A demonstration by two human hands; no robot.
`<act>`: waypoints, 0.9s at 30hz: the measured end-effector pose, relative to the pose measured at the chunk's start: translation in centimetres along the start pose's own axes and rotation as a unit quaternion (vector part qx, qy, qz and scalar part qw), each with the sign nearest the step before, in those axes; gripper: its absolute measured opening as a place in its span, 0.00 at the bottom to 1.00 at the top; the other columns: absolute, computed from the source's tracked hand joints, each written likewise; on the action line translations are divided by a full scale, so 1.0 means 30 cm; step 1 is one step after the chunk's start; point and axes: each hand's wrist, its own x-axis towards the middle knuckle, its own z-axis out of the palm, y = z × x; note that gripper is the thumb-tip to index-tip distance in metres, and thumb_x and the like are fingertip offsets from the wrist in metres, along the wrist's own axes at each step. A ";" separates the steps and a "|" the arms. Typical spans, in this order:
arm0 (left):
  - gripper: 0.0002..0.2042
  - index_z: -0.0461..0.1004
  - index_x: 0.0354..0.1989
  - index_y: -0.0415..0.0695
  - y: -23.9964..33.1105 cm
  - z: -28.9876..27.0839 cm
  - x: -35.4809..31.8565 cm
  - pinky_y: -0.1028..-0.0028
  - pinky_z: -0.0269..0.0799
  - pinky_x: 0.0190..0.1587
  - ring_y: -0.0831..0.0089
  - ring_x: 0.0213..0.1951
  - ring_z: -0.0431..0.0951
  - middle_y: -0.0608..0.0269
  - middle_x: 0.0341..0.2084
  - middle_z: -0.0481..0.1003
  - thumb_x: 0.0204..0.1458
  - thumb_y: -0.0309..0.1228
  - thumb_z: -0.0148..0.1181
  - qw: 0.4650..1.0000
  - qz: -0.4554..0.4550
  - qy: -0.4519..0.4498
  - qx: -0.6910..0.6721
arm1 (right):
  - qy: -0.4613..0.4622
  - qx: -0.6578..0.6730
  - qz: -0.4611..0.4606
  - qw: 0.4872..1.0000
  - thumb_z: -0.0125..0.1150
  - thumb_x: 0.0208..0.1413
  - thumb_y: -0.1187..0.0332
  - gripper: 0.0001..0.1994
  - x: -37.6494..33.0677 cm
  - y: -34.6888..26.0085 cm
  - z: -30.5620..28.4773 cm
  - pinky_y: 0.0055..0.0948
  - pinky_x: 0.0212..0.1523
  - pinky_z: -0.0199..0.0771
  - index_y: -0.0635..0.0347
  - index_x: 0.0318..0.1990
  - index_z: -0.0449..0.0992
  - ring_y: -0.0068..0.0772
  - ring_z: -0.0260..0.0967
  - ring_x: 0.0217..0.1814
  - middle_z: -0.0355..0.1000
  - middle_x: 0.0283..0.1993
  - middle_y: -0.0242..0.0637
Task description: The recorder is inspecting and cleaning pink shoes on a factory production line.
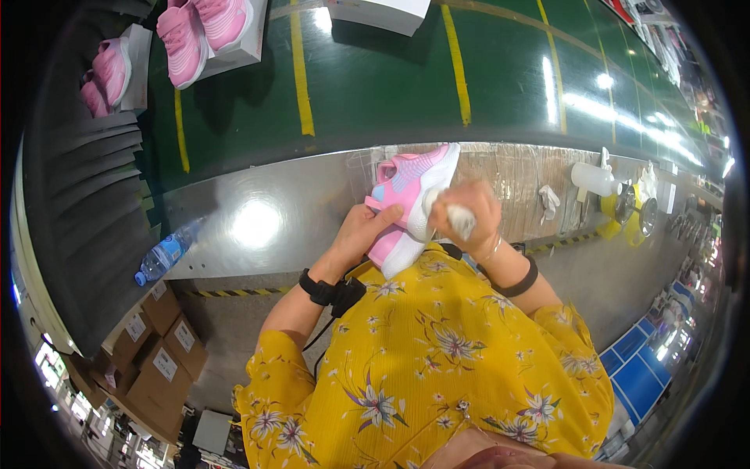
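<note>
A pink sneaker (398, 187) with a white sole is tilted on its side in front of me, over the near edge of the bench. My left hand (363, 234) is closed on its heel side, thumb lying across the pink upper. Against the sole sits my right hand (478, 207), fingers wrapped round a bunched white cloth (461, 222). Below the first shoe, close to my yellow shirt, a second pink sneaker (391, 254) shows in part; my left hand covers some of it.
Beyond the metal bench (305, 195) runs a green conveyor belt (375, 86) with yellow stripes. Pink sneakers (183, 43) rest on a box at its far left. A water bottle (166, 252) lies left; a white bottle (594, 179) and crumpled cloth (549, 202) lie right. Cartons (160, 356) stand lower left.
</note>
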 end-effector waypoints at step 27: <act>0.21 0.72 0.52 0.35 -0.011 -0.003 0.002 0.73 0.76 0.45 0.73 0.42 0.80 0.57 0.43 0.78 0.61 0.42 0.58 0.999 -0.013 0.013 -0.026 | 0.003 0.021 0.014 1.000 0.73 0.38 0.75 0.12 0.036 0.006 0.000 0.25 0.21 0.71 0.55 0.32 0.76 0.29 0.71 0.23 0.72 0.25 0.31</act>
